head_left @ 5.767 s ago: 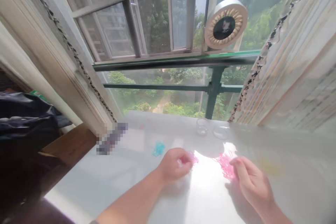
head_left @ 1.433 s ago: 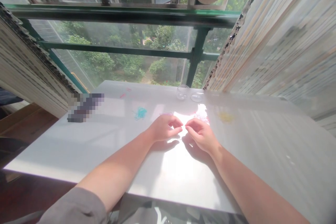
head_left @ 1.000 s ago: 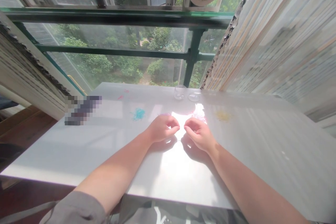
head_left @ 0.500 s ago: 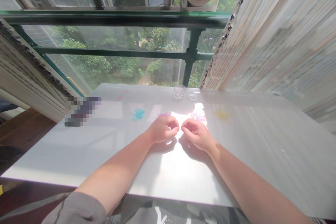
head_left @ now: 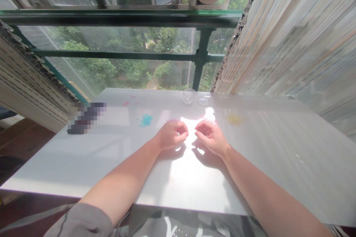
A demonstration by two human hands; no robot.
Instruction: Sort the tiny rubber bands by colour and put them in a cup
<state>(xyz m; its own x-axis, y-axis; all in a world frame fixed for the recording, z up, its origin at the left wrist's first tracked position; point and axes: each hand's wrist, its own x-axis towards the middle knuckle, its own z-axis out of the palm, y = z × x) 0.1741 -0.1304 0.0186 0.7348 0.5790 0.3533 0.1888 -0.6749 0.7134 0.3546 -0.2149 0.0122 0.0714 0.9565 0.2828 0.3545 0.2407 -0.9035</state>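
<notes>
My left hand is above the white table, thumb and forefinger pinched together. Anything between those fingertips is too small or washed out by glare to make out. Close by on the right, my right hand has its thumb and forefinger slightly apart, with nothing visible between them. Behind the hands lie small loose heaps of thin strands: a teal heap to the left and a yellow heap to the right. Purple and pink bits partly show behind both hands, blurred by bright sunlight.
A clear round container and a low clear dish stand near the table's far edge. Small pink pieces lie at the back left, near a pixelated dark object. Curtains and a green-railed window border the table.
My right hand has moved slightly right, away from the left hand, and its thumb and forefinger have parted a little. My left hand stays pinched in nearly the same place.
</notes>
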